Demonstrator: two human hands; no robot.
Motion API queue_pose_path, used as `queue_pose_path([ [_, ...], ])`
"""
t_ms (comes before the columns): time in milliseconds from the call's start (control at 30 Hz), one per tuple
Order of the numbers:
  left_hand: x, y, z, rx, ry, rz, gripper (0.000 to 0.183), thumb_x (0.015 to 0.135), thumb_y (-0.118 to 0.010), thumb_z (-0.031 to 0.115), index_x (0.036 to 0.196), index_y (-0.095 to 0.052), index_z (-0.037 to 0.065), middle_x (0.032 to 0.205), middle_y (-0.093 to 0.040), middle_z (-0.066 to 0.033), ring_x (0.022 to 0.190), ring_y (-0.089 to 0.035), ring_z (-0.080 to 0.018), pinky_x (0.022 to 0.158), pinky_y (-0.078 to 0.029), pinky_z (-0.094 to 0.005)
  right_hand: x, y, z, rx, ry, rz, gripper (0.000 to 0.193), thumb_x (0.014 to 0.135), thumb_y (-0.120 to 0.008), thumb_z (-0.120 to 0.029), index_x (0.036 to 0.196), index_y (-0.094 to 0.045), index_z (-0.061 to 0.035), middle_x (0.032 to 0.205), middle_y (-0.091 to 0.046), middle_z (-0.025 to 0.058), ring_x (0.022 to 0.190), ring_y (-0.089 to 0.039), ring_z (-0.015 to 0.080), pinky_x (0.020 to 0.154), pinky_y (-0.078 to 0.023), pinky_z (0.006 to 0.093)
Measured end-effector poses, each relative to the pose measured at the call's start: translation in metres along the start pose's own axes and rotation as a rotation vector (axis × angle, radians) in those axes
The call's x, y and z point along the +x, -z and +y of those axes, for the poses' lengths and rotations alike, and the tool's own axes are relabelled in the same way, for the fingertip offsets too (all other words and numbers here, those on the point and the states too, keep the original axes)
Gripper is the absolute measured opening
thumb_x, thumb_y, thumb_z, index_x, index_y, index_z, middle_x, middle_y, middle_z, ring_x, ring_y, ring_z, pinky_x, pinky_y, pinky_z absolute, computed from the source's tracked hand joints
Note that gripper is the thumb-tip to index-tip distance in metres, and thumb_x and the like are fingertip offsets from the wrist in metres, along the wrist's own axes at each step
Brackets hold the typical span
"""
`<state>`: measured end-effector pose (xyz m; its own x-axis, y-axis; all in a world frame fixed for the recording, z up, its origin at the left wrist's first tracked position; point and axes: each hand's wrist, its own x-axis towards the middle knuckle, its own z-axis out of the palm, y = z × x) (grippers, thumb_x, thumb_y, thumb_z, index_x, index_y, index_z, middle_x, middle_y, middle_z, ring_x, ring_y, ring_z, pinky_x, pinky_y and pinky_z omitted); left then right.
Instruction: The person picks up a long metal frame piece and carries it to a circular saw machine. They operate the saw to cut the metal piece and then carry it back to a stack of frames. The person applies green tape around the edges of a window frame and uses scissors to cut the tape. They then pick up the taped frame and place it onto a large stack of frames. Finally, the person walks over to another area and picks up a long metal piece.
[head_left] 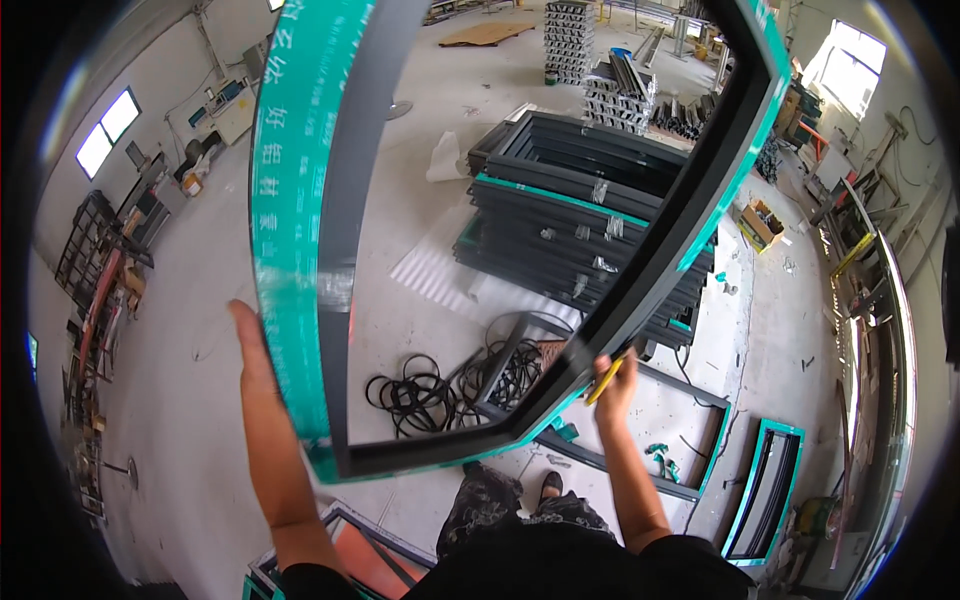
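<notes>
A large dark grey window frame point(440, 452), its outer faces covered with green printed film, is held up tilted in front of me. My left hand point(252, 350) presses against the outside of its left bar, thumb up; the other fingers are mostly hidden. On the lower right bar, my right hand point(617, 385) grips the frame. A slim yellow tool point(606, 380), perhaps a knife or pen, is also held in the right hand's fingers. Both forearms reach up from the lower edge.
Beyond the held frame stands a stack of dark frames point(560, 235). Black rubber strips point(412, 395) lie coiled on the floor. A green-edged frame point(765, 490) lies to the right, another frame point(372, 550) near my left arm. Metal profiles point(620, 95) are piled farther back.
</notes>
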<state>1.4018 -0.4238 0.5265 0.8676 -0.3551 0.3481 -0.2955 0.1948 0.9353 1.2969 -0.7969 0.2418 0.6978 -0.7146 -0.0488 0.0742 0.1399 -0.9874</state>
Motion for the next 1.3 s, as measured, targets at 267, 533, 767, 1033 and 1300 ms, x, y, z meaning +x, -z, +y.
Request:
queue_pose_path([
  [267, 0.061, 0.122, -0.037, 0.245, 0.221, 0.204, 0.083, 0.090, -0.045, 0.068, 0.135, -0.047, -0.002, 0.108, -0.059, -0.0169, 0.092, -0.057, -0.0237, 0.081, -0.046, -0.0337, 0.019, -0.167, 0.094, 0.316, -0.108, -0.171, 0.054, 0.092, -0.072, -0.020, 0.135, -0.047, 0.0007, 0.109, -0.064, 0.0044, 0.097, -0.058, 0.0136, 0.085, -0.047, 0.0252],
  [533, 0.129, 0.220, -0.069, 0.297, 0.411, 0.237, 0.072, 0.095, -0.043, 0.061, 0.133, -0.051, 0.000, 0.112, -0.060, -0.0138, 0.097, -0.056, -0.0219, 0.086, -0.044, -0.0321, 0.037, -0.295, 0.132, 0.000, -0.442, -0.262, 0.093, 0.082, -0.082, -0.039, 0.143, -0.032, 0.0102, 0.110, -0.060, 0.0119, 0.095, -0.058, 0.0170, 0.082, -0.050, 0.0281],
  [767, 0.234, 0.249, -0.078, 0.385, 0.498, 0.194, 0.064, 0.100, -0.042, 0.055, 0.131, -0.054, 0.001, 0.116, -0.061, -0.0112, 0.101, -0.056, -0.0203, 0.091, -0.043, -0.0307, 0.096, -0.402, 0.146, 0.054, -0.539, -0.263, 0.068, 0.078, -0.083, -0.046, 0.115, -0.053, 0.0030, 0.090, -0.064, 0.0093, 0.076, -0.063, 0.0170, 0.066, -0.052, 0.0304],
  [1033, 0.453, 0.149, -0.118, 0.486, 0.533, 0.010, 0.051, 0.105, -0.040, 0.042, 0.127, -0.057, -0.001, 0.113, -0.061, -0.0087, 0.100, -0.054, -0.0171, 0.092, -0.041, -0.0282, 0.265, -0.477, 0.175, 0.365, -0.663, -0.132, 0.068, 0.078, -0.083, -0.046, 0.122, -0.053, -0.0022, 0.098, -0.061, 0.0056, 0.085, -0.060, 0.0171, 0.072, -0.051, 0.0320],
  [1300, 0.748, 0.011, -0.179, 0.714, 0.321, -0.530, 0.067, 0.102, -0.043, 0.052, 0.133, -0.053, -0.007, 0.128, -0.059, -0.0111, 0.119, -0.051, -0.0175, 0.107, -0.034, -0.0280, 0.497, -0.484, 0.109, 0.585, -0.600, 0.008, 0.047, 0.086, -0.076, -0.044, 0.106, -0.053, -0.0077, 0.090, -0.059, 0.0028, 0.078, -0.063, 0.0171, 0.068, -0.055, 0.0323],
])
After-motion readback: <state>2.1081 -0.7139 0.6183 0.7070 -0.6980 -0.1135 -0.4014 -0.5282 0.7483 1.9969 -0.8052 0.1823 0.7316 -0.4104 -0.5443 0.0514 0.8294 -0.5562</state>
